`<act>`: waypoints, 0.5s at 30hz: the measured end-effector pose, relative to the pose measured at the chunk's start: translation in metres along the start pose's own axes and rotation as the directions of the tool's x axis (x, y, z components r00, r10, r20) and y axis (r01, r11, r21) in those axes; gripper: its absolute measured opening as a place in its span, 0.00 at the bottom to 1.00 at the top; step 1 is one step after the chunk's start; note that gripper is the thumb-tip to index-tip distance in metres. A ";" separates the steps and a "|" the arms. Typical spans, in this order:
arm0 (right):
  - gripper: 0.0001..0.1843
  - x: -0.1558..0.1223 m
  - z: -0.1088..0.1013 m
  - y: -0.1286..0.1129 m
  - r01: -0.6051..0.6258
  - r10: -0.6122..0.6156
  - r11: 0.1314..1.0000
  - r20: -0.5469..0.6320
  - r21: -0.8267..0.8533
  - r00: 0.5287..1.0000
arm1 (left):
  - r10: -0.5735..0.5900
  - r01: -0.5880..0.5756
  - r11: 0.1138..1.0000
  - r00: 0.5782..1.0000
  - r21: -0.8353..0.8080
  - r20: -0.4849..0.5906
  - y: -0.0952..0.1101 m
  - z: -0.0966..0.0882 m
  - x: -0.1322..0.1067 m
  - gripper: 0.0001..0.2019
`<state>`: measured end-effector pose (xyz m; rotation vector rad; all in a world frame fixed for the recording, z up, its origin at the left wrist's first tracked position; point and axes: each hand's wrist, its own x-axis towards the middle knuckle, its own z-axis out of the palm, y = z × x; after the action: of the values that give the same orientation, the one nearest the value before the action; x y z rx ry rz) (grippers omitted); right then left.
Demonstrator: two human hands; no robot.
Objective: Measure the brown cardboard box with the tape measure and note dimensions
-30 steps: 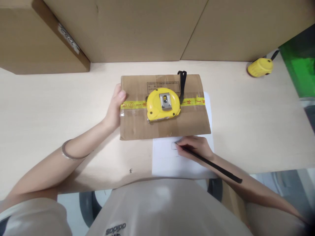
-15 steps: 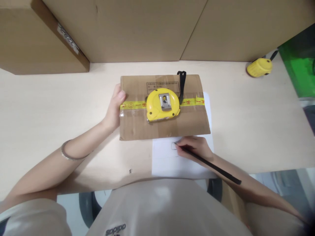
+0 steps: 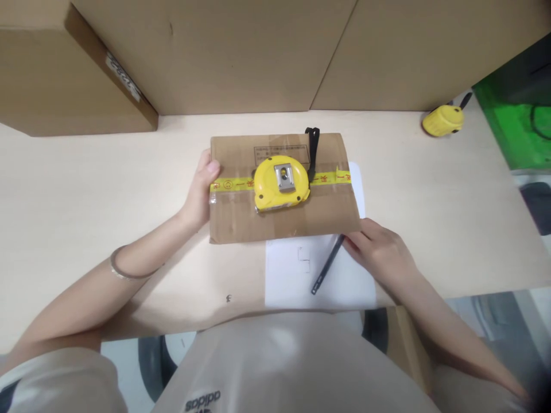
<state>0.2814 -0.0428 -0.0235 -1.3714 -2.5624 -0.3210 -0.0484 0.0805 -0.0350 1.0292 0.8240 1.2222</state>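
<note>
My left hand (image 3: 202, 189) grips the left edge of a small flat cardboard box (image 3: 241, 223), thumb on its upper face. A yellow tape measure (image 3: 275, 183) with a metal clip and a black wrist strap (image 3: 314, 155) rests on the box. Closed at the box's lower right corner is my right hand (image 3: 379, 252), its fingertips partly hidden under the edge. A dark pen (image 3: 328, 267) slants over a white sheet of paper (image 3: 284, 287); its upper end disappears by my right fingers, and I cannot tell whether they touch it. Small pencil-like lines show on the paper, which is partly under the box.
A second yellow tape measure (image 3: 443, 120) stands at the back right of the pale table (image 3: 439, 218). Large cardboard boxes (image 3: 241, 57) line the back, and another box (image 3: 86, 86) with a label stands at the left. A green surface (image 3: 503, 126) lies beyond the right edge.
My right hand has stopped holding the pen in a writing grip and moved right and up to the box's corner. The pen has swung round and now points down-left. The left hand stays put.
</note>
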 end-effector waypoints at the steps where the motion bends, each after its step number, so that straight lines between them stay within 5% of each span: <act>1: 0.12 -0.001 0.005 0.002 0.001 -0.001 0.999 0.013 -0.036 1.000 | -0.003 0.003 1.000 1.000 0.000 -0.002 0.000 0.000 0.000 0.23; 4: 0.13 0.002 0.012 0.011 -0.006 0.008 0.999 0.075 -0.033 0.997 | 0.002 -0.002 1.000 1.000 -0.002 0.004 0.000 0.000 0.000 0.23; 7: 0.10 0.013 -0.006 0.027 0.028 -0.029 1.000 0.136 0.009 0.990 | 0.041 -0.043 0.999 0.997 0.023 0.067 -0.002 -0.005 0.003 0.24; 9: 0.08 0.028 -0.029 0.039 0.017 -0.021 0.998 0.077 0.060 0.997 | 0.075 -0.081 0.995 0.992 0.060 0.103 -0.003 -0.013 0.007 0.26; 12: 0.09 0.061 -0.062 0.045 -0.132 0.159 0.968 -0.116 0.213 0.980 | 0.165 -0.185 0.968 0.978 0.167 0.127 0.000 -0.029 0.012 0.36; 15: 0.10 0.105 -0.072 0.033 -0.117 0.187 0.925 -0.168 0.361 0.968 | 0.235 -0.295 0.902 0.948 0.314 0.216 0.003 -0.042 0.015 0.44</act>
<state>0.2588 0.0368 0.0790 -1.3182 -2.2002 0.0254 -0.0861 0.1025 -0.0460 1.5542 0.7933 1.2184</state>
